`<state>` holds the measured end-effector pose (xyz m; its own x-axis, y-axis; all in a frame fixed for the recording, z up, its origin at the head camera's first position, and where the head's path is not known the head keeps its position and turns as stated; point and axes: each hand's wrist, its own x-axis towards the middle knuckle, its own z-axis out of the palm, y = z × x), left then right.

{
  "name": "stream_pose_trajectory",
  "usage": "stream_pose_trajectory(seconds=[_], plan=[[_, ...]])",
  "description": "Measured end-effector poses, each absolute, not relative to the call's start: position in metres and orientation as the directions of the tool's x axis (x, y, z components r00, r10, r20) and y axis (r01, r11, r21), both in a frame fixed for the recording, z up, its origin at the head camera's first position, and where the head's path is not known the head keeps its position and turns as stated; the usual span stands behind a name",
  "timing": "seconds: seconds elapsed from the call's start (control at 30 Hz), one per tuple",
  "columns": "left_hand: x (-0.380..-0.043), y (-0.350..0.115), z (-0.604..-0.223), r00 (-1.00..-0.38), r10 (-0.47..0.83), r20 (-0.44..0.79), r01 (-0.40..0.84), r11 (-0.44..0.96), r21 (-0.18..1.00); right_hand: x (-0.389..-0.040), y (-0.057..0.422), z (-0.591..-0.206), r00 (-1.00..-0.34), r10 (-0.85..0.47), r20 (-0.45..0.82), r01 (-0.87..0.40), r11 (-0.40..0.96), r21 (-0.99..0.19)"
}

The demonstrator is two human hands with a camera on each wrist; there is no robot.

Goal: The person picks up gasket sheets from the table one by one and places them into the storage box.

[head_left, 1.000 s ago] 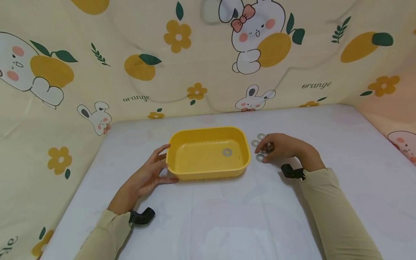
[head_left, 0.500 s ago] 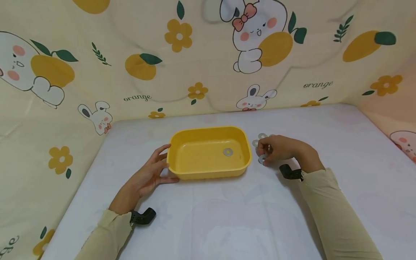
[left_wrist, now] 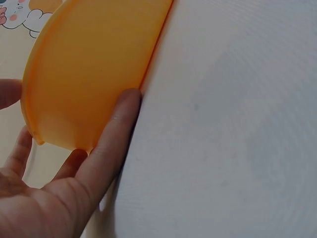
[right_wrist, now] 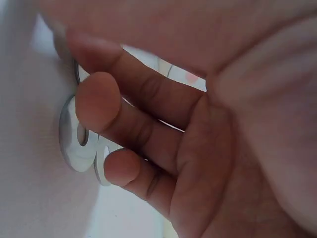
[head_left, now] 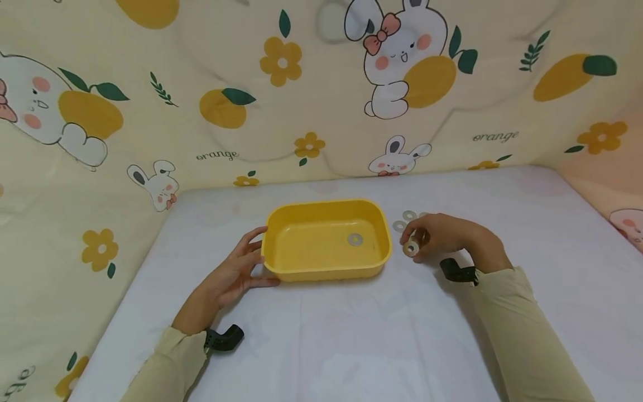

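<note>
A shallow yellow plastic container (head_left: 321, 273) sits upright on the table, with one flat metal washer (head_left: 355, 239) lying inside toward its right. My left hand (head_left: 231, 276) holds the container's left end, its thumb (left_wrist: 111, 139) along the front wall and its fingers at the end wall and rim. To the right of the container my right hand (head_left: 447, 234) pinches another washer (head_left: 411, 248) between fingers and thumb, tilted toward the head camera. Beyond those fingers several washers (head_left: 409, 215) lie on the table. In the right wrist view, curled fingers partly cover washers (right_wrist: 77, 134).
A white sheet covers the table (head_left: 321, 340). Behind it and at the sides hangs a cream cloth (head_left: 276, 111) printed with rabbits, oranges and flowers. Each wrist wears a black camera mount, one showing beside the left cuff (head_left: 226, 339).
My right hand has closed its fingertips on a nearby washer and tipped it up. The left hand stays at the container's end. The head view has shifted slightly.
</note>
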<state>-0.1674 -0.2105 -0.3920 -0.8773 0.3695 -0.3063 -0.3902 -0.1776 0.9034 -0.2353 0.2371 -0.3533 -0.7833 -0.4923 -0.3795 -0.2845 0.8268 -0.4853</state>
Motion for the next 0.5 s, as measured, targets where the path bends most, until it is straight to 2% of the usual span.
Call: stream_pose_trajectory(seconds=[0.3,0.5], plan=[[-0.1664,-0.2076,-0.3916,-0.878,0.356,-0.321,-0.395,-0.159,0.905,-0.2323,0.2399,-0.3528,-0.781,-0.519,-0.347,-0.286,0.791,-0.541],[-0.1664,-0.2106,-0.3918,-0.879,0.367,-0.304,-0.378,-0.149,0.914,-0.2332,0.2356,-0.3585,-0.766,-0.521,-0.375,-0.276,0.794,-0.541]])
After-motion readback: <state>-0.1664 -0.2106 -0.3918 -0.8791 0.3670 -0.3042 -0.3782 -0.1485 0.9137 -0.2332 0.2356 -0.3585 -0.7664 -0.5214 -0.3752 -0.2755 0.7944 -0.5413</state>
